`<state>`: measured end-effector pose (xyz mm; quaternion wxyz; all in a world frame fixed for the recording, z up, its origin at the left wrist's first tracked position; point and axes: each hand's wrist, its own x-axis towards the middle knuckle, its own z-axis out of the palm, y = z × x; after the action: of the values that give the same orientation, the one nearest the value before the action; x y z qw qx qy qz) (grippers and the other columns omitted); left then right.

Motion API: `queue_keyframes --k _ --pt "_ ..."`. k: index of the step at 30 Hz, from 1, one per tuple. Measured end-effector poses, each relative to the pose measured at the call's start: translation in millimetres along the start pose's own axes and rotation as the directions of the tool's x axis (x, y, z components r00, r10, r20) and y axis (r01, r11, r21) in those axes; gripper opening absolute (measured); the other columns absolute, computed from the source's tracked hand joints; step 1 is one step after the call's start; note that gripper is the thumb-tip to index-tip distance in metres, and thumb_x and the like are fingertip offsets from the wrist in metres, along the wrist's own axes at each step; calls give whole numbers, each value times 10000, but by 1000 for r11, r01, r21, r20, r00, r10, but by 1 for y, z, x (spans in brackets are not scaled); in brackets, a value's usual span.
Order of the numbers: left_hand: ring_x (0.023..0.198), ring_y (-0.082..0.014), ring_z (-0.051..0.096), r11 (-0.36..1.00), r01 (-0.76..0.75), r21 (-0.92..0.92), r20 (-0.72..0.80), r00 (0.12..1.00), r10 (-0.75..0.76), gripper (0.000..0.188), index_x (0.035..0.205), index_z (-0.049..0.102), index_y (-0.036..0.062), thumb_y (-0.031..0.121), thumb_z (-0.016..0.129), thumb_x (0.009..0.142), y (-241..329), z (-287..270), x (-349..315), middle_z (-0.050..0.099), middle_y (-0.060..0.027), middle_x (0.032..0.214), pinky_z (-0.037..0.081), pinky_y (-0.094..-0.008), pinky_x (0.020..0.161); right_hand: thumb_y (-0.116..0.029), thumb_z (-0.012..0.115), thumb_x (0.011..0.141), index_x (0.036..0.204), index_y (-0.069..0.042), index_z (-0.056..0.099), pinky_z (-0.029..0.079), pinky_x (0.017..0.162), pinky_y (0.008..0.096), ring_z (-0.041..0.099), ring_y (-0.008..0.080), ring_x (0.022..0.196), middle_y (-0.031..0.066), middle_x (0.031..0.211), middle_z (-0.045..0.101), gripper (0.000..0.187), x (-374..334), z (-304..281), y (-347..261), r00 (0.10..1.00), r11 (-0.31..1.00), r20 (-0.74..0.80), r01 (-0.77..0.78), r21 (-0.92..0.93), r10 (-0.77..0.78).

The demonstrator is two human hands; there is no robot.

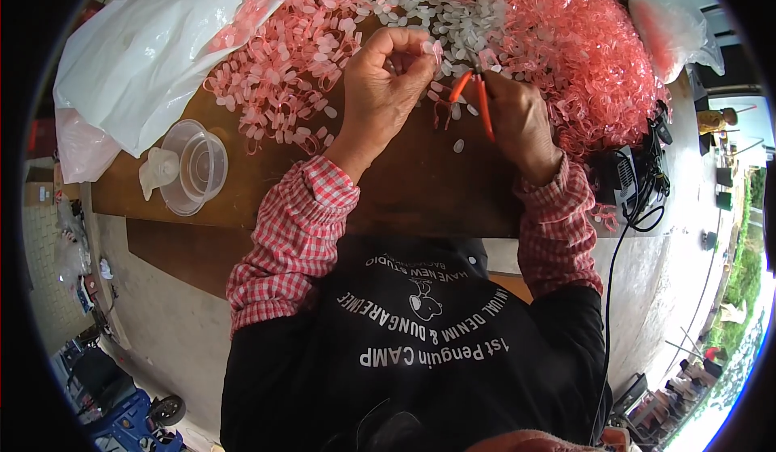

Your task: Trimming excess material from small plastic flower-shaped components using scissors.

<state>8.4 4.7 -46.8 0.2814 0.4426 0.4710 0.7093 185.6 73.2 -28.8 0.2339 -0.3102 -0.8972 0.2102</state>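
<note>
My left hand [383,84] is closed in a pinch, with a small pink plastic piece [437,50] between thumb and forefinger. Wrapped in the fingers of my right hand [519,117] is a pair of cutting pliers [484,106] with orange handles. Their jaws point away from me, close to the pinched piece, and are partly hidden. Just beyond both hands lie loose whitish oval tabs [462,28]. A few pink loops and tabs [441,106] lie on the brown table [420,181] between my hands.
A large heap of pink plastic pieces [566,56] fills the far right; looser ones [283,76] spread at left. A white plastic bag [153,56] and a clear round tub [194,169] are at left. A black adapter with cables [638,173] sits at the right edge.
</note>
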Motion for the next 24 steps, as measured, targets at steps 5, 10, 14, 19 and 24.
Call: queue_keyframes --k 5,10,14,19,24 --pt "725 -44 591 974 -95 205 64 994 83 206 1006 617 -4 -25 689 814 2 8 -7 627 -23 870 521 -219 626 -130 708 868 877 -32 647 406 479 224 504 60 541 -8 665 599 116 8 4 -2 982 841 -26 -145 522 185" --pt "714 -64 593 903 -248 351 174 965 197 250 1022 614 -11 -28 686 784 8 11 -10 623 -31 842 521 -240 613 -76 688 874 1010 -8 671 402 509 179 526 24 590 -10 734 630 153 12 8 -3 971 696 16 -183 694 239" --pt "632 -52 567 977 182 108 189 961 -200 155 971 640 -25 16 670 824 8 6 -8 628 -19 757 495 -216 546 -67 685 873 1005 5 665 408 513 180 535 31 595 -1 744 636 151 13 5 -6 957 653 38 -226 723 289" --pt "587 -34 544 928 350 -128 209 924 -320 107 908 666 -29 63 692 861 10 8 -9 622 -6 710 467 -188 502 -96 683 884 986 17 662 422 521 184 542 36 596 11 738 638 154 11 2 -4 946 595 68 -254 763 316" --pt "639 -38 568 962 227 -149 104 971 -214 106 888 669 -24 54 727 847 14 11 -5 641 -21 729 494 -178 568 -168 744 832 1001 26 601 468 545 309 600 192 631 95 794 633 294 10 0 12 986 934 -147 -23 356 80"
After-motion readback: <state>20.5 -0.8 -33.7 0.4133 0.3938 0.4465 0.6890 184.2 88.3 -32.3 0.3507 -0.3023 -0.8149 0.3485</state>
